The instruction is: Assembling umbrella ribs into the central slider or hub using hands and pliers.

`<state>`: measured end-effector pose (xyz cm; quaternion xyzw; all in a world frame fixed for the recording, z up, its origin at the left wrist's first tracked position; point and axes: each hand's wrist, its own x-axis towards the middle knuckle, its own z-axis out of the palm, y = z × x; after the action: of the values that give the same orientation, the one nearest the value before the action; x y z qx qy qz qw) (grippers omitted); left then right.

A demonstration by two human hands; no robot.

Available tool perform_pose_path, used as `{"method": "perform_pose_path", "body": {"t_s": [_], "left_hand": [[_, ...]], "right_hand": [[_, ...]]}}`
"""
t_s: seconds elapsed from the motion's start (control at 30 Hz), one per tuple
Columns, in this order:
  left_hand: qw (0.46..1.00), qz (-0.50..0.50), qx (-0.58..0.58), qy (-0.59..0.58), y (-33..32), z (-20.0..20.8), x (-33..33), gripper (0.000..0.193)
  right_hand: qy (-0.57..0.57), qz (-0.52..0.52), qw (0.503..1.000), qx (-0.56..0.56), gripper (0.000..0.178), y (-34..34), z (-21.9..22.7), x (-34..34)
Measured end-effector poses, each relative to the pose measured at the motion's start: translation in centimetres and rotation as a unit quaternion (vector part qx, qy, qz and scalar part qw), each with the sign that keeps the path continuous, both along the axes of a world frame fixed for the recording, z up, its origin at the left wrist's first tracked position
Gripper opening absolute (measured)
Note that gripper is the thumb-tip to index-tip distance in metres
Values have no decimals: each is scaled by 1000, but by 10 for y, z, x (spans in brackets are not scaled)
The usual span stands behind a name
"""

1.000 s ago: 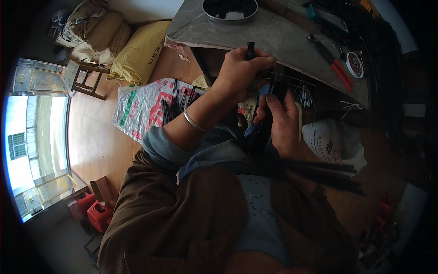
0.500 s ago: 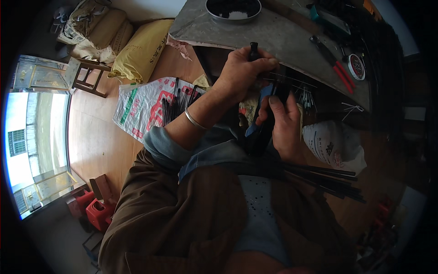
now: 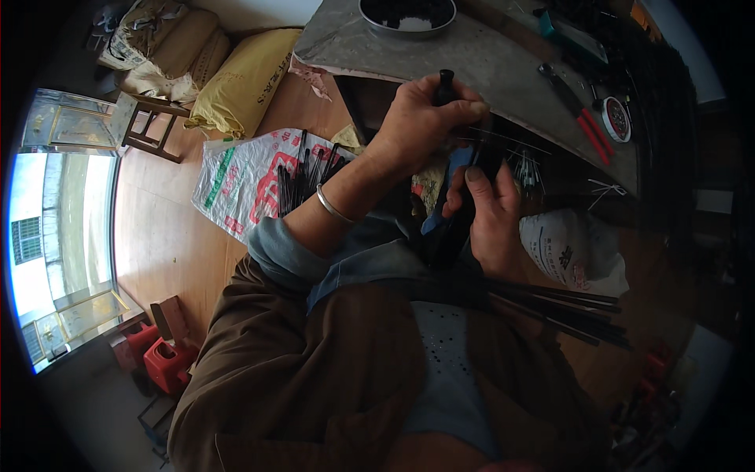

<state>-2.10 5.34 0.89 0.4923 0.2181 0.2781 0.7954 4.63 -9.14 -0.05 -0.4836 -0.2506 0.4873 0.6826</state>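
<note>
My left hand (image 3: 421, 122), with a silver bangle at its wrist, is closed round a tool with a rounded black handle (image 3: 446, 85); the handle's top sticks up out of the fist. The tool's working end is hidden. Beside its thumb, a thin light wire or rod (image 3: 511, 140) runs out to the right. Just below, my right hand (image 3: 494, 216) grips a long dark piece (image 3: 456, 232), thumb on top. Its kind is too dark to make out. Blue cloth (image 3: 458, 160) shows next to it. Dark rods (image 3: 562, 307) lie across my lap on the right.
Ahead stands a grey worktop (image 3: 487, 67) with a metal bowl (image 3: 407, 30), red-handled pliers (image 3: 590, 130) and a round tin (image 3: 616, 119). More black rods (image 3: 295, 185) lie on a white printed sack (image 3: 236, 185) at left. A yellow sack (image 3: 244, 82) and wooden stool (image 3: 149, 130) stand beyond.
The view has shifted slightly. Both hands keep their grips in almost the same place, and the left hand with the black-handled tool sits marginally farther right.
</note>
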Motion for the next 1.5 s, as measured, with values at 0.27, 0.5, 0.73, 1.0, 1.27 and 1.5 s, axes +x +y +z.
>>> {"method": "perform_pose_path", "body": {"t_s": [0.27,0.5,0.73,1.0,1.27,1.5], "left_hand": [[998,10,57,32,-5,8,-1,15],[999,18,8,29,-11,4,-5,23],[993,-28,64,97,-30,-7,-23,34],[998,-31,-1,47,-38,1,-20,27],[999,9,14,39,-44,-1,-17,23],[997,17,22,75,-47,6,-13,23]], "right_hand": [[-14,-5,1000,-7,18,-1,5,-1],[14,-26,999,13,17,-2,0,-1],[-26,-56,998,27,16,-1,-8,1],[-15,-36,998,50,18,-4,-13,5],[13,-51,998,45,9,-4,-12,4],[23,-88,995,30,13,-4,-2,0]]}}
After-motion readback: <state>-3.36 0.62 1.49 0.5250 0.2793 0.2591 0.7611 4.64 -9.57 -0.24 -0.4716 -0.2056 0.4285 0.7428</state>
